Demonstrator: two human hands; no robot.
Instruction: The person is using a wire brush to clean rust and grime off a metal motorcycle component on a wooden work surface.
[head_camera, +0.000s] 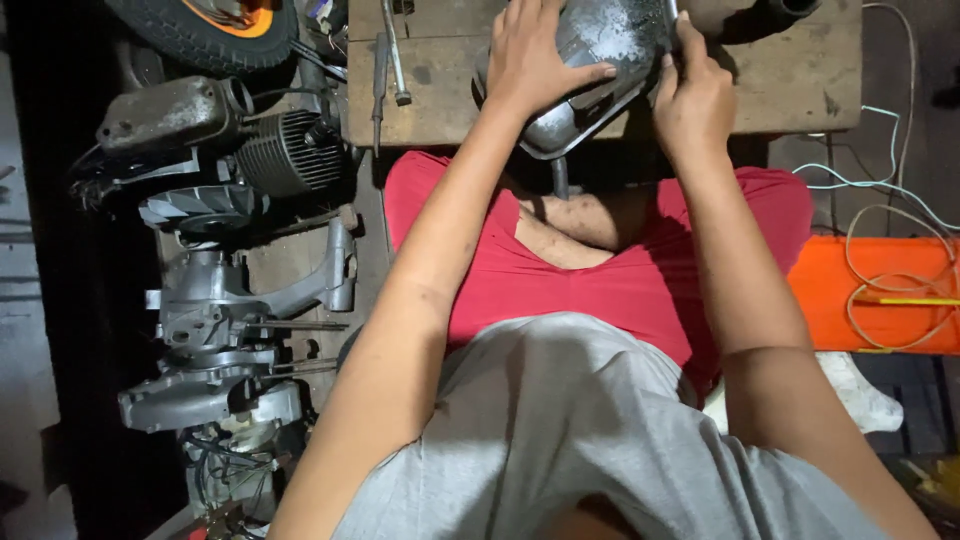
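A dark, shiny metal cover (600, 60), curved and grimy, rests tilted on the edge of a wooden bench (800, 80). My left hand (535, 55) lies flat over its left side with fingers spread on the metal. My right hand (690, 95) grips the cover's right rim with fingers curled. Below the bench my knees show in red shorts (620, 280), and a thin metal rod (560, 178) hangs down under the cover.
A stripped scooter engine (240, 270) with finned cylinder lies on the floor at left, a tyre (205, 30) above it. Long metal tools (392, 55) lie on the bench. An orange box (880, 295) with looped white cable sits at right.
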